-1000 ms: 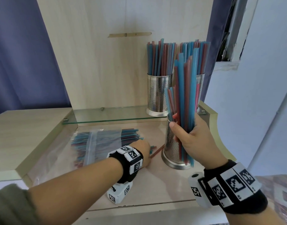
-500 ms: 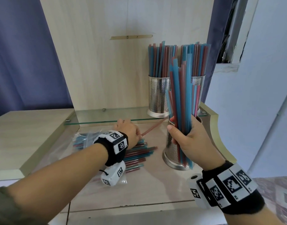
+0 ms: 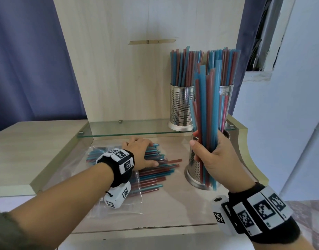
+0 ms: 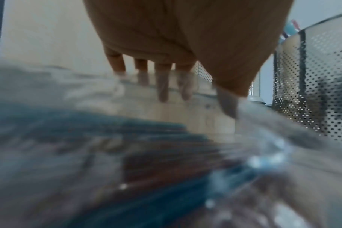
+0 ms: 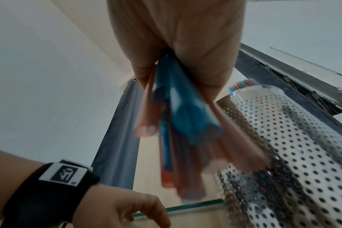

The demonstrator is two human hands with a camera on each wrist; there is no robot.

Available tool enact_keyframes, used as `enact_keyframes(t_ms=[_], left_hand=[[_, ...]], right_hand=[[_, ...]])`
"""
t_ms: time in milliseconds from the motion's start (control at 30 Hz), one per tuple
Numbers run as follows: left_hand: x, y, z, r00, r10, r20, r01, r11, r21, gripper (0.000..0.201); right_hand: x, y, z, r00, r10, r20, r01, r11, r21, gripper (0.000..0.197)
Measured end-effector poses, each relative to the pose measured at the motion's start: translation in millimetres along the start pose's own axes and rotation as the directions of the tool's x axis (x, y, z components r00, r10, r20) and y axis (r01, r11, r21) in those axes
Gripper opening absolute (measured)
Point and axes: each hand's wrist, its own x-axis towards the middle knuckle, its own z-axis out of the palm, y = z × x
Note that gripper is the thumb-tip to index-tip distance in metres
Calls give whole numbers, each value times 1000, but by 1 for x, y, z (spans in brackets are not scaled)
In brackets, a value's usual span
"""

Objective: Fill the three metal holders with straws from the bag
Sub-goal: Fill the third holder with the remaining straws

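the right hand (image 3: 212,156) grips a bundle of straws (image 3: 208,112) upright, directly in front of the near holder (image 3: 193,175); the bundle's lower ends hang outside its wall, so the rim behind the grip lies partly screened by the hand; beyond and above the grip, two filled holders (image 3: 182,107) on the glass shelf (image 3: 130,128) block the way back; left of the grip, bare desk (image 3: 180,201) lies open up to the left hand (image 3: 139,154), spread flat on the loose straws (image 3: 160,168) and bag (image 3: 119,204).
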Motion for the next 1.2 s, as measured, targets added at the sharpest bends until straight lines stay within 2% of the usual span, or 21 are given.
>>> enact_keyframes(t_ms=[67, 167, 333, 500, 600, 700, 800, 867, 933, 1033, 1067, 1133, 1200], left_hand=[[3, -1, 7, 998, 0, 67, 1, 1000, -25, 89], [14, -7, 14, 989, -49, 140, 39, 997, 69, 92], [27, -9, 17, 983, -68, 168, 46, 991, 129, 63], [27, -8, 20, 994, -18, 106, -2, 982, 186, 33], [24, -5, 12, 1000, 6, 25, -9, 991, 131, 27], [19, -1, -6, 993, 43, -114, -43, 999, 8, 18], [12, 3, -32, 942, 95, -322, -134, 986, -103, 26], [6, 7, -50, 891, 95, -444, -241, 927, -286, 27], [-1, 12, -70, 839, 57, -541, -357, 808, -469, 14], [-11, 22, -99, 780, 8, -626, -484, 641, -595, 18], [-14, 26, -107, 780, 16, -625, -500, 615, -609, 20], [-18, 31, -114, 817, 59, -574, -504, 558, -660, 27], [-23, 37, -115, 863, 90, -497, -486, 414, -769, 36]], right_hand=[[-1, -1, 0, 1000, 3, -1, -3, 1000, 0, 12], [-3, -4, -2, 1000, 11, -11, -11, 1000, 8, 13], [-5, -5, -4, 1000, 9, -11, -9, 999, 34, 13], [-4, 2, 3, 999, 47, -8, -47, 998, 43, 15], [-4, 9, 8, 999, 40, 1, -40, 996, 79, 14], [-6, 14, 12, 999, 39, -6, -39, 997, 63, 13], [-6, 16, 17, 999, 45, -21, -45, 999, 17, 15], [-5, 17, 21, 997, 69, -19, -69, 997, 32, 20], [-5, 16, 27, 995, 97, -1, -97, 993, 73, 29], [-3, 14, 35, 996, 85, 12, -86, 994, 71, 37], [-2, 13, 38, 996, 84, 21, -86, 994, 74, 37], [-1, 9, 45, 996, 79, 40, -84, 990, 115, 36], [1, 4, 51, 997, 58, 53, -65, 987, 144, 36]])
